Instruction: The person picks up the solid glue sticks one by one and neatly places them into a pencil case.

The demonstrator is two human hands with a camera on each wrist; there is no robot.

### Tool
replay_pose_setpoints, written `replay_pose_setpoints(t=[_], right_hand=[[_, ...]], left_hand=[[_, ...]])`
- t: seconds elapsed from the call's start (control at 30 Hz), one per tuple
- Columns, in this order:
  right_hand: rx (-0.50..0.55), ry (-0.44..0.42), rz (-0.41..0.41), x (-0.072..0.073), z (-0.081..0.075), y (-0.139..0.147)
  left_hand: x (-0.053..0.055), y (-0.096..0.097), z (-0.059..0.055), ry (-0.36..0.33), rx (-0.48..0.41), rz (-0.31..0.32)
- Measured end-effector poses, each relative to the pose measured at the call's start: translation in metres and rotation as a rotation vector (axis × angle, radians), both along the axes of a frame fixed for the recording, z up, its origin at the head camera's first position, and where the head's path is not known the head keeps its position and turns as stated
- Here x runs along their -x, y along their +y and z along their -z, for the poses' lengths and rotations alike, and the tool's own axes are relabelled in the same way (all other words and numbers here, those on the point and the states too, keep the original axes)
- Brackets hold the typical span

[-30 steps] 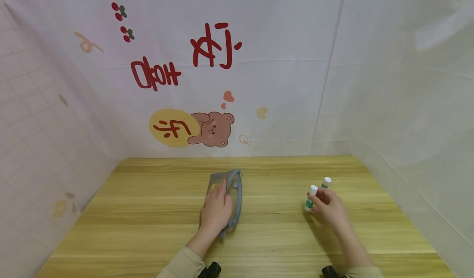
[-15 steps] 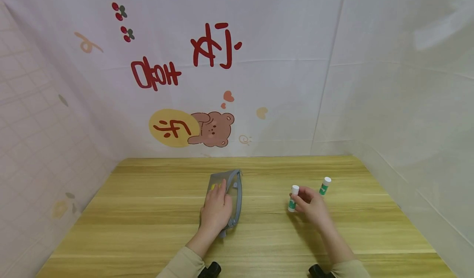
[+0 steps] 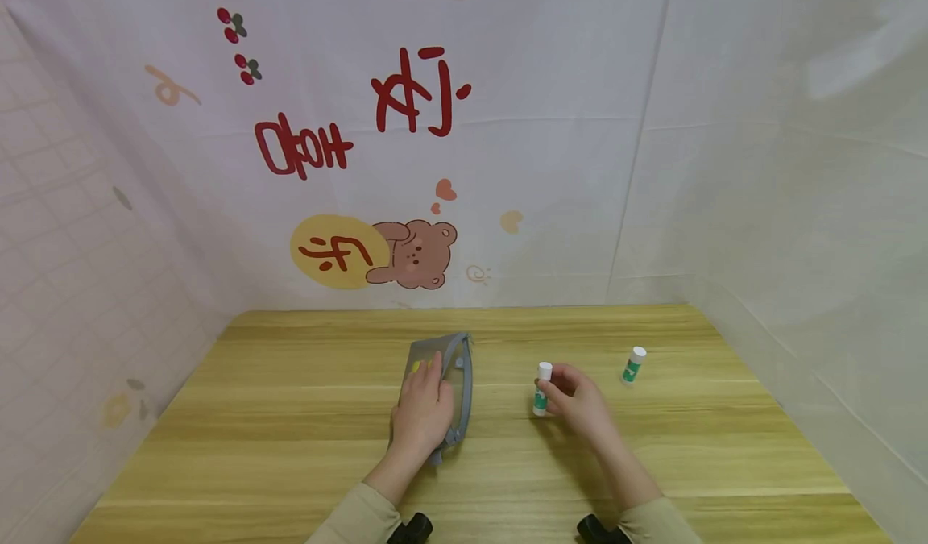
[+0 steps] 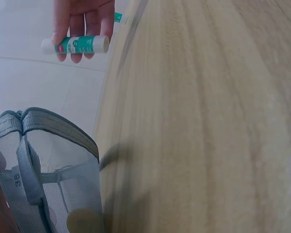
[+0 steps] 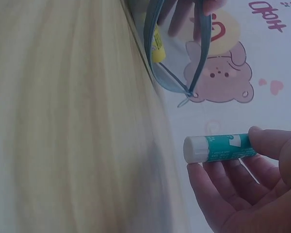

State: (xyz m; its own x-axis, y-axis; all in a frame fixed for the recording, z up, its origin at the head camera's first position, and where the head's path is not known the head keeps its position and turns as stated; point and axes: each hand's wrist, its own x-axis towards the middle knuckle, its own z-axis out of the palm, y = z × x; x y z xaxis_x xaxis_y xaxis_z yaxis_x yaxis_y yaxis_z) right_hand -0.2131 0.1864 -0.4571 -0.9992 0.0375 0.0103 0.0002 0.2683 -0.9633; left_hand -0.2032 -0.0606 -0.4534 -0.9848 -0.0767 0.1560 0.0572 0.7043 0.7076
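Observation:
A grey mesh zip pouch (image 3: 466, 403) lies on the table, its zipped mouth spread towards the right. My left hand (image 3: 420, 411) holds its upper side, fingers outside and thumb at the mouth's edge. Through that mouth, the right wrist view shows a yellow labelled tube (image 5: 158, 48) inside. Just right of the pouch, my right hand (image 3: 583, 411) pinches a green-and-white glue stick (image 3: 540, 400) between thumb and fingertips, white cap up. The left wrist view shows this glue stick (image 4: 80, 44) in front of the curled fingers, apart from the pouch.
A second glue stick (image 3: 632, 367) stands on the wooden table (image 3: 290, 415), further right and behind my right hand. White printed cloth (image 3: 551, 165) hangs along the table's back and both sides.
My right hand has carried the glue stick left towards the pouch, leaving the second one behind at the right. My left hand and the pouch have stayed in place.

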Motion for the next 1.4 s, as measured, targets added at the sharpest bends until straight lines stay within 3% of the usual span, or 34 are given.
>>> replay_pose_setpoints(t=[1.03, 1.4], right_hand=[[0.049, 0.016, -0.074, 0.012, 0.01, -0.052], [0.004, 0.019, -0.125, 0.023, 0.009, -0.075]], left_hand=[[0.001, 0.001, 0.002, 0.005, 0.012, 0.005], [0.001, 0.001, 0.003, 0.023, 0.021, 0.002]])
